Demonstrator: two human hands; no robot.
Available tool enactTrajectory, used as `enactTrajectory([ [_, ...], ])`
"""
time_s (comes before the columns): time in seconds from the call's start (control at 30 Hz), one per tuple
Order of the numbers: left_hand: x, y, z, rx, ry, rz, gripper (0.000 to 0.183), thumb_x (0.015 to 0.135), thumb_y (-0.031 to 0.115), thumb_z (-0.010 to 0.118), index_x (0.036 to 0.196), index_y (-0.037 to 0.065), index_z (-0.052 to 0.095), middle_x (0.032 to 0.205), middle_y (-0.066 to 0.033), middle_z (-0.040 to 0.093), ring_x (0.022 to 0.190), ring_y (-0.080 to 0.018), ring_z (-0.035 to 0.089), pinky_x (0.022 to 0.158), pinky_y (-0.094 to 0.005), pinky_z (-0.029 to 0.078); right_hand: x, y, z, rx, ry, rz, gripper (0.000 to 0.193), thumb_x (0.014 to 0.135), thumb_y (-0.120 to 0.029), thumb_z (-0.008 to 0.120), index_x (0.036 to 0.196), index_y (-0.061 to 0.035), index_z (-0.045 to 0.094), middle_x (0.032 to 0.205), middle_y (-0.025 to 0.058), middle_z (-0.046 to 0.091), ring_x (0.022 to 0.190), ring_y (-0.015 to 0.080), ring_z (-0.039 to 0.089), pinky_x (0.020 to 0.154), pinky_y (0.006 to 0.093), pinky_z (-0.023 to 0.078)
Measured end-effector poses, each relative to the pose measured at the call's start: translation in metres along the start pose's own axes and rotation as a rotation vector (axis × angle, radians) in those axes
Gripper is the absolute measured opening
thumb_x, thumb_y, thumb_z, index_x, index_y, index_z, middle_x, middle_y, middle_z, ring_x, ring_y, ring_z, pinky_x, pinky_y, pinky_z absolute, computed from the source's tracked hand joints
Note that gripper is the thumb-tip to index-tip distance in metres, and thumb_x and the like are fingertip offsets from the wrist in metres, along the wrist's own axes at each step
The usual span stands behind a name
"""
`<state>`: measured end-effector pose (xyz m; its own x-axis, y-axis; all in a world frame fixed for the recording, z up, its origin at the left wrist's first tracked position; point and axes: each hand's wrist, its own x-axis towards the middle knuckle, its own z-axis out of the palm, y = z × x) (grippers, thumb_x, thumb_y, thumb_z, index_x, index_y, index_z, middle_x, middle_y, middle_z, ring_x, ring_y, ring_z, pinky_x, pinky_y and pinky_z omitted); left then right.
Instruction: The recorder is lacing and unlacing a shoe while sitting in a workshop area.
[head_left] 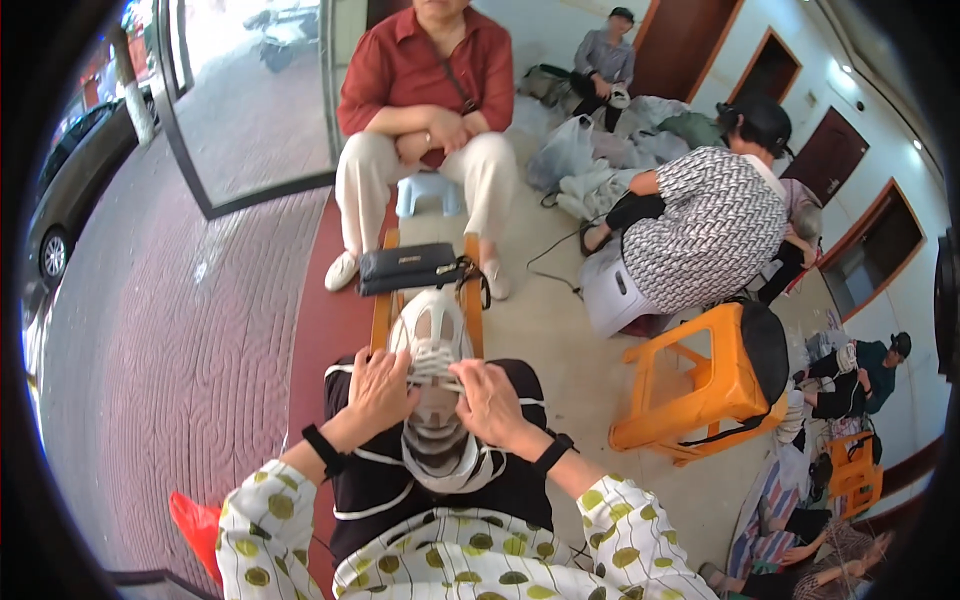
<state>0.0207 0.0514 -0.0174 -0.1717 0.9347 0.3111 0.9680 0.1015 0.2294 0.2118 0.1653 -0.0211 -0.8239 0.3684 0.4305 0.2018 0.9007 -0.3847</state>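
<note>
A white and grey sneaker (440, 465) lies lengthwise over my lap, its toe pointing away from me and its opening toward me. White shoelaces (432, 358) cross its upper in rows. At the left side of the lacing, my left hand (383, 388) has its fingers bent in on the laces. On the opposite side my right hand (490, 400) pinches a lace between thumb and fingers. Loose lace lengths hang over my dark trousers. Both wrists wear black bands.
Beyond the shoe, a dark pouch (408, 268) rests on a yellow stool (468, 310). A person in red sits facing me on a light blue stool (428, 195). To the right stand an orange stool (690, 385) and a seated person in a patterned shirt. A glass door (250, 100) is far left.
</note>
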Motion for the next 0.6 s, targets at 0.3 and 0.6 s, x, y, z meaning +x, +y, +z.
enactTrajectory([
  [0.3,0.006,-0.012,0.004,-0.064,-0.041,0.044,0.038,0.074,0.032,0.067,0.100,0.007,0.055,0.087,-0.0128,0.063,0.092,-0.0297,0.061,0.094,-0.0443,0.037,-0.007,0.007,0.006,-0.029,-0.013,0.002,0.048,0.080,-0.007,0.061,0.126,-0.0017,0.049,0.120,0.0162,0.054,0.109,0.0313,0.058,0.092,0.0435,0.046],
  [0.6,0.004,-0.013,0.004,-0.099,-0.082,-0.021,0.041,0.075,0.034,0.068,0.103,0.006,0.055,0.091,-0.0156,0.064,0.095,-0.0302,0.063,0.099,-0.0429,0.038,-0.008,0.011,0.011,-0.028,0.019,0.028,0.053,0.084,-0.014,0.064,0.133,-0.0024,0.046,0.113,0.0199,0.063,0.103,0.0373,0.062,0.093,0.0450,0.047],
])
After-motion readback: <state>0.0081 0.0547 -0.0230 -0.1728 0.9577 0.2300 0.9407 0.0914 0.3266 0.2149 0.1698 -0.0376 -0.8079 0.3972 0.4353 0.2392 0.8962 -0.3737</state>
